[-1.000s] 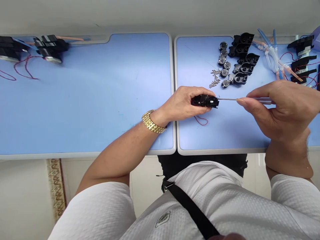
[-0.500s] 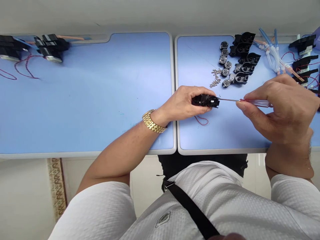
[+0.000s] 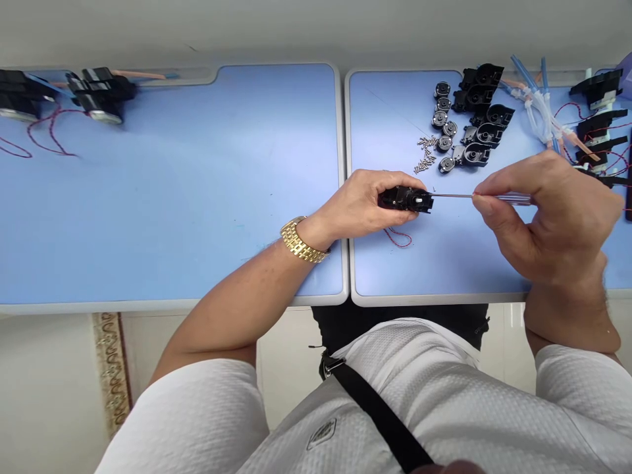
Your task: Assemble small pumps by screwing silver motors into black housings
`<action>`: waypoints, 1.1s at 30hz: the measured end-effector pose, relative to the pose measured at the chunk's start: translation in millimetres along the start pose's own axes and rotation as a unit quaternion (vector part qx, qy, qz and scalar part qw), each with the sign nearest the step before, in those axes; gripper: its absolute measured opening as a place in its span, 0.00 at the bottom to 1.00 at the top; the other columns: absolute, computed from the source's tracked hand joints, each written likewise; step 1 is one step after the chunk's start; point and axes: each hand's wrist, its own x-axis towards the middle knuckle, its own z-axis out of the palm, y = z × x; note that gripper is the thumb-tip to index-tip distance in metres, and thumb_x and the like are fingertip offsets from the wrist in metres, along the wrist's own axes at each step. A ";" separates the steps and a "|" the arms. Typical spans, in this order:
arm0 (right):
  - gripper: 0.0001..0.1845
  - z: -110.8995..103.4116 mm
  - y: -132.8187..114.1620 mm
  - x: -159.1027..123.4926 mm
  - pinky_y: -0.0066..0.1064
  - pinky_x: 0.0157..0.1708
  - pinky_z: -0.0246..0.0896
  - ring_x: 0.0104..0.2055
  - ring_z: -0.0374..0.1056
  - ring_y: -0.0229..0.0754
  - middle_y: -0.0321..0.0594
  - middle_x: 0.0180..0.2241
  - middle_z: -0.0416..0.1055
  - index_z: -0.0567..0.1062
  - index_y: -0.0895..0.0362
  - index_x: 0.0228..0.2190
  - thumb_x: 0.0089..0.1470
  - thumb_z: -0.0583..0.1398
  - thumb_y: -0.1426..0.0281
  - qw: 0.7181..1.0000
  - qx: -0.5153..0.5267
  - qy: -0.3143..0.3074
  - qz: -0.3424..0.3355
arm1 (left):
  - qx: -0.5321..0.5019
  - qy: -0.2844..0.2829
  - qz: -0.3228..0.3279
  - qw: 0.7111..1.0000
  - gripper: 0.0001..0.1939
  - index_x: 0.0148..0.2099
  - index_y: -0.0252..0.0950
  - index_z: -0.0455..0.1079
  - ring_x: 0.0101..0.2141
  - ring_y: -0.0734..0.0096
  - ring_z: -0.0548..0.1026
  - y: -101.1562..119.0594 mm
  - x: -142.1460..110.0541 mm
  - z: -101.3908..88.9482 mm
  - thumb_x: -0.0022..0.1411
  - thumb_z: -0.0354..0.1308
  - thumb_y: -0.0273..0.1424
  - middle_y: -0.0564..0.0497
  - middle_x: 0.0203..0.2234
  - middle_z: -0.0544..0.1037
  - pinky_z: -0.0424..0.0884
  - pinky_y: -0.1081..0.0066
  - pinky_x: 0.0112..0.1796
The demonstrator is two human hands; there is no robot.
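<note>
My left hand (image 3: 365, 203), with a gold watch on its wrist, is closed around a small black motor housing (image 3: 405, 198) held just above the right blue table (image 3: 444, 263). A thin red wire (image 3: 397, 237) trails from the housing onto the table. My right hand (image 3: 543, 217) is closed on a screwdriver (image 3: 474, 195) whose thin metal shaft lies level and points left. Its tip meets the right end of the housing. The handle is mostly hidden in my fingers.
Behind the hands lie a pile of small screws (image 3: 424, 155), several round metal parts (image 3: 442, 122) and black housings (image 3: 481, 115). Blue-tipped tubes (image 3: 538, 105) and wired black units (image 3: 597, 122) sit far right. More black units (image 3: 99, 92) rest on the left table.
My right hand's fingers have shifted around the screwdriver handle, as in turning it, and the hand moved slightly left. My left hand and the housing have stayed still.
</note>
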 end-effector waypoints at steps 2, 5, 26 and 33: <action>0.08 2.7 2.1 1.3 0.37 0.35 0.71 0.29 0.78 0.41 0.29 0.31 0.84 0.82 0.49 0.41 0.77 0.68 0.64 0.999 0.000 0.030 -0.027 | 0.001 -0.001 -0.002 1.000 0.20 0.57 0.41 0.90 0.40 0.64 0.87 0.6 0.0 0.1 0.65 0.77 0.37 0.49 0.43 0.92 0.82 0.67 0.43; 0.17 6.2 7.4 1.6 0.35 0.28 0.62 0.25 0.74 0.39 0.29 0.24 0.80 0.82 0.51 0.36 0.77 0.70 0.55 0.996 -0.041 0.068 -0.038 | 0.004 -0.004 -0.006 1.000 0.20 0.57 0.41 0.90 0.39 0.64 0.87 1.3 -0.1 0.3 0.65 0.77 0.38 0.49 0.42 0.92 0.82 0.67 0.42; 0.25 5.8 -3.2 4.8 0.39 0.34 0.64 0.34 0.78 0.48 0.36 0.27 0.77 0.87 0.51 0.46 0.75 0.66 0.42 0.990 -0.076 -0.041 0.116 | 0.008 -0.003 0.000 1.000 0.19 0.57 0.41 0.90 0.40 0.64 0.88 -0.6 -0.2 -0.5 0.65 0.77 0.36 0.49 0.43 0.92 0.82 0.67 0.43; 0.34 3.4 7.3 -2.4 0.39 0.26 0.53 0.23 0.67 0.40 0.33 0.22 0.75 0.80 0.51 0.32 0.82 0.55 0.41 0.995 -0.086 0.044 0.038 | 0.009 -0.003 -0.002 1.000 0.21 0.58 0.41 0.90 0.40 0.64 0.87 -0.8 -0.5 -0.8 0.64 0.77 0.37 0.49 0.44 0.92 0.82 0.68 0.43</action>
